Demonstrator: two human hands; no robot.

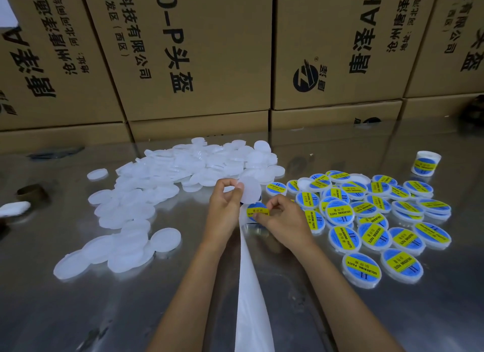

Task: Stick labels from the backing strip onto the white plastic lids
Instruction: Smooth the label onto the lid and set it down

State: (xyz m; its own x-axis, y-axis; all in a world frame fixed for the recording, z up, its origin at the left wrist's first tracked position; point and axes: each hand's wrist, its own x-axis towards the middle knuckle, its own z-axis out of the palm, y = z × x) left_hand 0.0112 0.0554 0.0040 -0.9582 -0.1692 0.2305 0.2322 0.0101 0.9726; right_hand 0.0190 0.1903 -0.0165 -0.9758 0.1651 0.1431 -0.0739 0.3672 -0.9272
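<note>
You are mid-peel: your left hand (226, 194) pinches a bare lid (250, 189), and just below that lid your right hand (279, 214) has its grip on a label (256, 210) at the backing strip (248, 286). Next, I judge, lift the label free and centre it on the lid.

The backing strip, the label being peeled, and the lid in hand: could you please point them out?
backing strip (250, 286), head view, bare white middle.
label (255, 210), head view, yellow band.
lid (251, 192), head view, its flat face.
</note>
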